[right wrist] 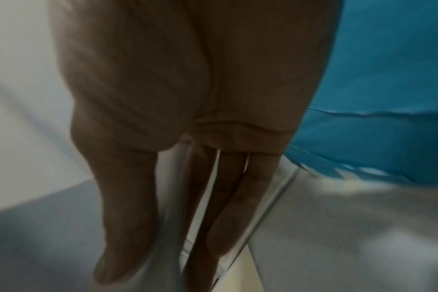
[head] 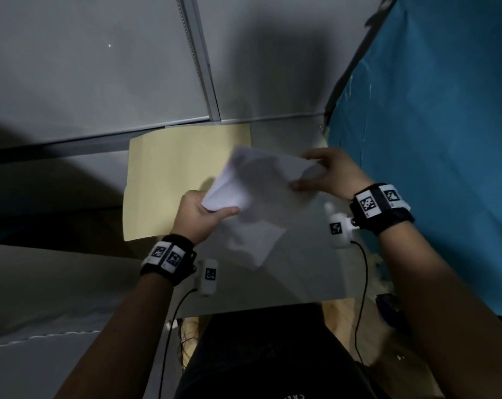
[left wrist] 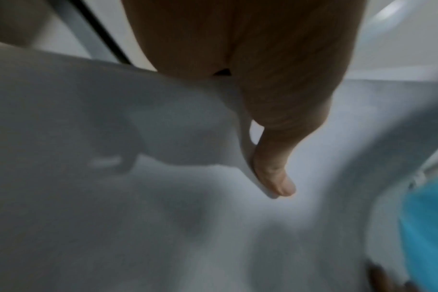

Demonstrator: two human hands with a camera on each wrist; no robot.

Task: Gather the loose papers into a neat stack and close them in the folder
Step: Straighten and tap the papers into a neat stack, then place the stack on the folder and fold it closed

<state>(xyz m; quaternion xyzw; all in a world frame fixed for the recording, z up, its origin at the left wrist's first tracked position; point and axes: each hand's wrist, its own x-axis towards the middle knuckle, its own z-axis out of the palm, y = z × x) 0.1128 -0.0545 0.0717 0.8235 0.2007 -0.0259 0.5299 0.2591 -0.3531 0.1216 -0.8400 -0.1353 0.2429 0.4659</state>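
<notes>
White papers (head: 261,194) are held above the grey table (head: 307,277), blurred with motion. My left hand (head: 203,214) grips their near-left corner, thumb on top; the left wrist view shows that thumb (left wrist: 275,173) pressed on the papers (left wrist: 113,138). My right hand (head: 324,174) pinches the far-right edge, thumb on top and fingers behind; in the right wrist view the papers (right wrist: 173,227) run between thumb and fingers (right wrist: 220,217). A tan folder (head: 169,174) lies flat at the back of the table, partly under the papers. I cannot tell whether it is open.
A grey partition wall (head: 100,67) with a metal rail stands behind the table. A blue sheet (head: 431,139) hangs at the right, close to my right hand. Cables hang from both wrist cameras over the table's near edge.
</notes>
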